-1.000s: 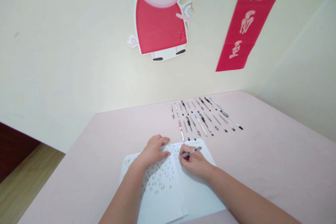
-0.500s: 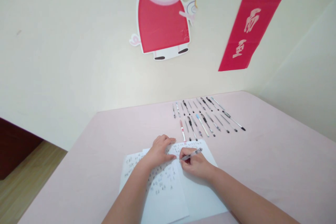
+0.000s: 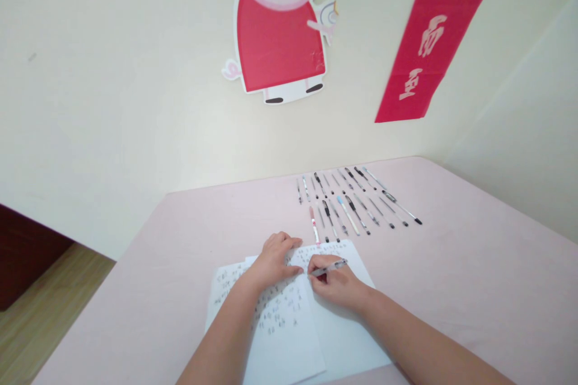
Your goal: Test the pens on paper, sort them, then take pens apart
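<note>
Head view, sole entry. One clear-barrelled pen (image 3: 334, 265), held aslant in our right hand (image 3: 339, 286), fingers pinched narrow about the barrel, its lower end toward the upper left part of the right-hand page (image 3: 345, 343); the tip is too small to make out, so we cannot be sure it touches the paper. One left hand (image 3: 274, 260), holding nothing, thumb and fingers parted wide, laid across the written left-hand sheet (image 3: 280, 358), thumb near the seam. Step in hand, by our judgement: writing characters beneath the lines at the page's head. For good work: we press the left palm flat, so that sheet and page do not creep; give the pen tip room beside the thumb; grip lightly, letting the right forearm bear on the pink counter (image 3: 478, 252); and rest the writing hand below fresh ink, which might smudge. Near the seam, the sheet's edge could catch a stroke. Beyond the paper, two rows of pens (image 3: 357, 215); one pink-capped pen (image 3: 314, 225) lies at the page's top edge, so we avoid pushing the paper forward.
</note>
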A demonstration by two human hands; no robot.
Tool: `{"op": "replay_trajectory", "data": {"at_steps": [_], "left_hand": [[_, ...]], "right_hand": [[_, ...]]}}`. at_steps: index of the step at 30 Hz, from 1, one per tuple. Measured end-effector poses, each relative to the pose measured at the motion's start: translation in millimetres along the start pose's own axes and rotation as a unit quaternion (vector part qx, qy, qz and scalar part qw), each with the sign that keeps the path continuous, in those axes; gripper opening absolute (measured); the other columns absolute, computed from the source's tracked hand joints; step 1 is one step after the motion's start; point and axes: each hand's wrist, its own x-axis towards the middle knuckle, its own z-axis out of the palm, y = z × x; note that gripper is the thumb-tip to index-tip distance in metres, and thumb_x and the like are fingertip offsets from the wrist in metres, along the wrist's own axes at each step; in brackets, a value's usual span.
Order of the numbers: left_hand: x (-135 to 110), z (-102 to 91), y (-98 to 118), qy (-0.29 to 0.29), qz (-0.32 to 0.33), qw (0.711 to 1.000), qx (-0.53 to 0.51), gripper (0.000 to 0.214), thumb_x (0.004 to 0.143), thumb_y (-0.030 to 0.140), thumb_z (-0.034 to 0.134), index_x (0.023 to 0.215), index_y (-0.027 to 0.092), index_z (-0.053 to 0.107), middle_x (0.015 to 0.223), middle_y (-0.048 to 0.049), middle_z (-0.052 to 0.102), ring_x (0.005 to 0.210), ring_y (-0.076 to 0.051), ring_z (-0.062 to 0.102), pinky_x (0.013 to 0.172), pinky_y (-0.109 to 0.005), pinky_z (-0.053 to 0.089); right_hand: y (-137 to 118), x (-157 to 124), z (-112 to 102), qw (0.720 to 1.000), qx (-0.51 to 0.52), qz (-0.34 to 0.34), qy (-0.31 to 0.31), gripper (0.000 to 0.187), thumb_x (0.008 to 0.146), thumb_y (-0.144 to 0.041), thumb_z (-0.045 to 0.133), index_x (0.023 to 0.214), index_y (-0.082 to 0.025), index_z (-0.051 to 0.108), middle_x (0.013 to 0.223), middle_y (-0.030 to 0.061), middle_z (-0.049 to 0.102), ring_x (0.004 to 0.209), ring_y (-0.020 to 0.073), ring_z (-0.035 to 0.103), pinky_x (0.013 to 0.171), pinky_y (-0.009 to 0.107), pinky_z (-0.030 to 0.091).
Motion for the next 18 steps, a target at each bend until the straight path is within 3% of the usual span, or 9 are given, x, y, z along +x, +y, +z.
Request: {"op": "replay_trajectory", "data": {"at_steps": [18], "left_hand": [[-1.4,-1.9,2.8,-0.01,-0.009,1.0,0.002,0.055,0.063,0.038,0.071,0.114,0.024,0.053,0.103,-0.005,0.05,0.101,-0.023,0.045,0.09,-0.036,0.035]], "right_hand": [[-0.2,-0.8,0.9,1.0,0.001,0.02,-0.015,0.011,0.064,-0.012,0.05,0.065,-0.019,0.058,0.058,-0.0017,0.056,0.054,0.0116,0.05,0.055,0.022,0.038]]}}
